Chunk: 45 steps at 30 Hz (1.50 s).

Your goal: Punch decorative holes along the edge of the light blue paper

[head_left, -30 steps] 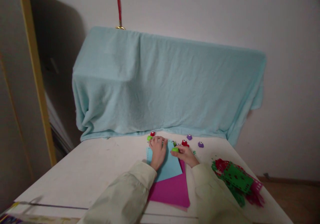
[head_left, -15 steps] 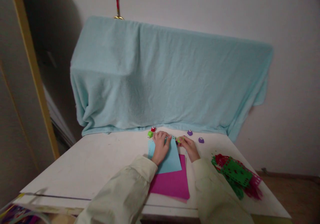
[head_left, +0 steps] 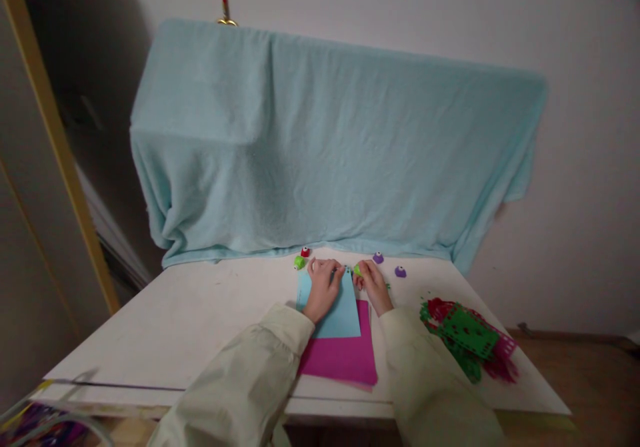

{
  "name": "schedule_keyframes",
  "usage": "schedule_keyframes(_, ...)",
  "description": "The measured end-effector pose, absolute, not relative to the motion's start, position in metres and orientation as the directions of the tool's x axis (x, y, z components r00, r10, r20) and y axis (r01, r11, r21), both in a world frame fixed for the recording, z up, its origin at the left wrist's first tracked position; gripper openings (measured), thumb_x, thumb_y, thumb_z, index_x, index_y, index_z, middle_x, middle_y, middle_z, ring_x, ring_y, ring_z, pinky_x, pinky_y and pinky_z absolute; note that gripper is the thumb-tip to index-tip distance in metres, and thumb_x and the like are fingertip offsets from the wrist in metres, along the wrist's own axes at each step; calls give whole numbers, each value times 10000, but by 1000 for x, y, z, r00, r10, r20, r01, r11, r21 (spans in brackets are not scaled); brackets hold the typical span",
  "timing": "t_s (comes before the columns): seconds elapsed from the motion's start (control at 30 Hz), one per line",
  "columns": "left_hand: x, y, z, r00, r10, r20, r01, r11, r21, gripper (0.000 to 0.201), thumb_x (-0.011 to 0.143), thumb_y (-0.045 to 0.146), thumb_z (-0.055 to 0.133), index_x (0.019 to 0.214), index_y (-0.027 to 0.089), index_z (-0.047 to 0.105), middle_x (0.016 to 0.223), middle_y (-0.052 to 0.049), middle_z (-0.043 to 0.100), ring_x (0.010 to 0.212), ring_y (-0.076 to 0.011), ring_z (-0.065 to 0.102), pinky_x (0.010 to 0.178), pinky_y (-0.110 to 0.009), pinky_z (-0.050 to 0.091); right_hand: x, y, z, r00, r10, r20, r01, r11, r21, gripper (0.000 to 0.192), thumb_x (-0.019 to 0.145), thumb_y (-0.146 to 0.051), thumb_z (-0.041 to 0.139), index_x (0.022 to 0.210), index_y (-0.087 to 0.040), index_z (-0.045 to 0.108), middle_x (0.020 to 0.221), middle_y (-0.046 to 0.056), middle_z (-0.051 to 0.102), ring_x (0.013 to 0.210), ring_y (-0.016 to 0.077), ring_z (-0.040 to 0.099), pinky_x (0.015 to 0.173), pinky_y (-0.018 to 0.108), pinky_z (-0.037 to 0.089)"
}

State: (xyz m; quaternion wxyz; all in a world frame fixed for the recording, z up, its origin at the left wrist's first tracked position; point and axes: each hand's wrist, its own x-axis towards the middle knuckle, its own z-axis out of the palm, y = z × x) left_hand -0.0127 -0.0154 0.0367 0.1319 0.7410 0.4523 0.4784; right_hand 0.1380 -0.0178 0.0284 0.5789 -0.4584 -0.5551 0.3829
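Two purple punches (head_left: pixel 389 265) nearby | left hand (head_left: pixel 323 286) flat on blue sheet (head_left: pixel 336 310) | right hand (head_left: pixel 373 284) grasping green punch (head_left: pixel 357 270)

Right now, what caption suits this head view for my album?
Left hand pressing a light blue sheet while the right hand grips a green punch.

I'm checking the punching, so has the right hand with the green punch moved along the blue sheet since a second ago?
Yes. The right hand with the green punch has gone from the blue sheet's right edge up to its far right corner, toward the purple punch.
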Motion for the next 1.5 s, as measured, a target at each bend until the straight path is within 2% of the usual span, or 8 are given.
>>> schedule_keyframes(0.37, -13, -15, 35, 138, 802, 581, 548, -551, 630, 217, 924, 322, 392, 819, 224, 555, 793, 4, 581, 916, -186, 490, 1047, -420, 196, 137, -19, 20, 63, 955, 290, 190, 274, -943, 370, 836, -599, 478, 861, -235, 542, 566, -30, 490, 503, 142, 438, 489, 253, 342)
schedule_keyframes(0.67, -12, -13, 31, 114, 826, 552, 541, -518, 663, 205, 914, 328, 415, 825, 225, 569, 805, 0, 598, 909, -193, 503, 1039, -441, 209, 136, -19, 19, 61, 961, 271, 173, 257, -951, 386, 820, -618, 475, 858, -240, 544, 577, -30, 467, 520, 145, 435, 488, 255, 340)
schedule_keyframes(0.93, -11, -8, 24, 87, 842, 532, 505, -497, 705, 215, 923, 326, 400, 837, 230, 573, 817, 3, 605, 899, -183, 520, 1043, -438, 209, 135, -20, 14, 16, 972, 234, 127, 231, -965, 348, 780, -559, 583, 873, -225, 549, 653, -12, 500, 583, 147, 468, 515, 246, 364)
schedule_keyframes(1.1, -11, -6, 22, 85, 842, 533, 502, -498, 707, 213, 924, 321, 403, 835, 228, 574, 823, 3, 609, 896, -184, 523, 1040, -436, 216, 135, -18, 12, -23, 977, 210, 51, 211, -976, 325, 761, -525, 627, 858, -224, 552, 671, -12, 503, 601, 144, 475, 521, 240, 372)
schedule_keyframes(1.37, -9, -8, 25, 88, 835, 544, 495, -510, 703, 216, 924, 326, 409, 826, 226, 573, 814, 0, 603, 898, -186, 522, 1036, -425, 225, 140, -14, 9, -44, 978, 206, 30, 208, -978, 323, 738, -506, 664, 829, -212, 564, 638, -22, 488, 579, 135, 463, 512, 238, 363)
schedule_keyframes(1.5, -10, -9, 26, 97, 829, 551, 501, -519, 692, 205, 925, 320, 413, 836, 225, 571, 804, 10, 592, 891, -172, 518, 1049, -416, 210, 143, -13, 6, -67, 976, 208, 10, 210, -978, 331, 717, -482, 697, 853, -204, 579, 680, -13, 527, 619, 143, 499, 544, 239, 391)
